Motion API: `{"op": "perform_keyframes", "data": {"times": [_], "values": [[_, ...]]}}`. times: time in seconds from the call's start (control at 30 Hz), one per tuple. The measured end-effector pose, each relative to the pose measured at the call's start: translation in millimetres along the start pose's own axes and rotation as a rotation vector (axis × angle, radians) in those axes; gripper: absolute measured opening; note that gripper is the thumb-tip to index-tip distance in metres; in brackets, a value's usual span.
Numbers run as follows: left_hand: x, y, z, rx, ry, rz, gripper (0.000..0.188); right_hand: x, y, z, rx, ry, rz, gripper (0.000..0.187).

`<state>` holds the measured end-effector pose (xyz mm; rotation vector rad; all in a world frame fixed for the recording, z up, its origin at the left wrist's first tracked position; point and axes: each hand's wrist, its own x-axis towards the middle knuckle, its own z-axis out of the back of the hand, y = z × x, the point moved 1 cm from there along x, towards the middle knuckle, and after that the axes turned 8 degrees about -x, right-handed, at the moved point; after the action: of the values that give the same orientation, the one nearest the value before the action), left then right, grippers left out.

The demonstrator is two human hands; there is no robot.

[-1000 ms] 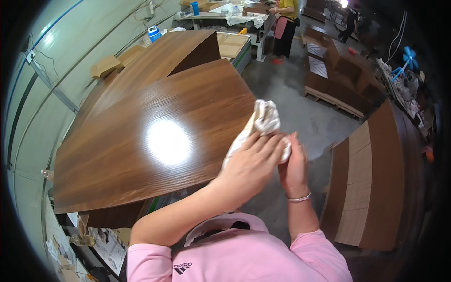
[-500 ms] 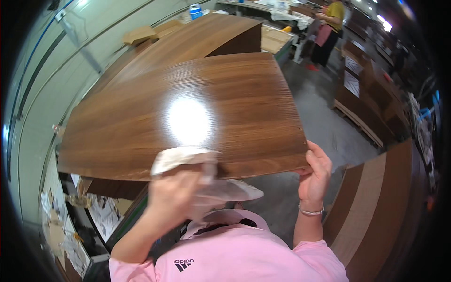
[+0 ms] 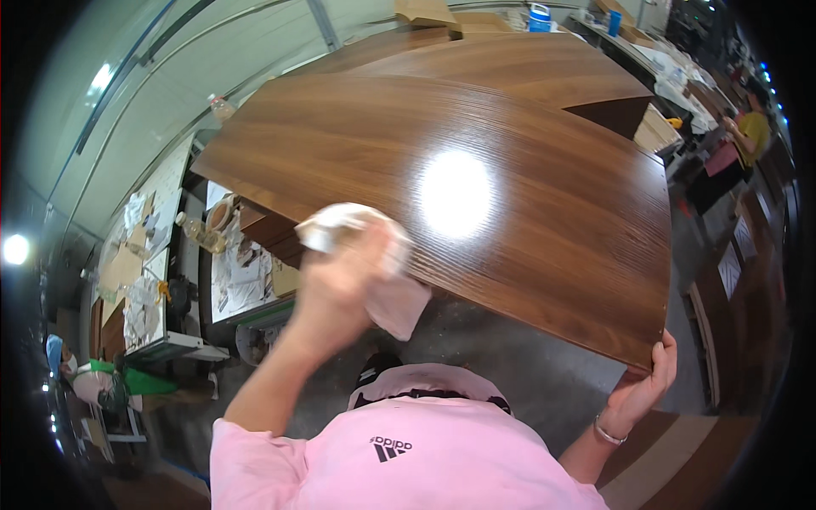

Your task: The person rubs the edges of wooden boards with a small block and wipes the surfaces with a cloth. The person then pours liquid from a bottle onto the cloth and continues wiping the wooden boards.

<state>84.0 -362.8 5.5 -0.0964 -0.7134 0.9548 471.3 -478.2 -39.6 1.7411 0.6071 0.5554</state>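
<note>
A large dark-brown wood-grain panel (image 3: 544, 229) spans the space in front of me, with a bright light reflected on its glossy face. My left hand (image 3: 348, 268), a little blurred, is closed on a white cloth (image 3: 399, 306) and presses it along the panel's near edge, left of the middle. Part of the cloth hangs below that edge. At the near right corner, my right hand (image 3: 650, 382) grips the panel, fingers bent round its edge. Beneath and behind lies another brown panel (image 3: 510, 64) with a dark end face.
On the left, a cluttered bench (image 3: 174, 344) carries a clear bottle (image 3: 201, 234) and papers. A blue-and-white jug (image 3: 540, 17) stands at the back near cardboard (image 3: 425, 13). One person (image 3: 744, 144) is at the far right, another (image 3: 93, 378) at the far left. Stacked boards (image 3: 680, 450) lie low right.
The view has swung left, so the panel now sits further right and slants down to the right. My left hand has shifted with the cloth toward the panel's left part; my right hand keeps its corner.
</note>
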Motion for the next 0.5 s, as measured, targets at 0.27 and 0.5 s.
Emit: {"op": "perform_keyframes", "data": {"times": [0.27,0.5], "values": [[0.8,-7.9,8.7,0.153,0.125,-0.090,0.038,0.9,-1.2,-7.0,-0.004,0.001,-0.005,0.031],[24.1,-25.5,-1.8,-0.095,0.231,-0.249,0.048,-1.5,2.2,-12.6,-0.060,-0.053,0.013,0.031]]}}
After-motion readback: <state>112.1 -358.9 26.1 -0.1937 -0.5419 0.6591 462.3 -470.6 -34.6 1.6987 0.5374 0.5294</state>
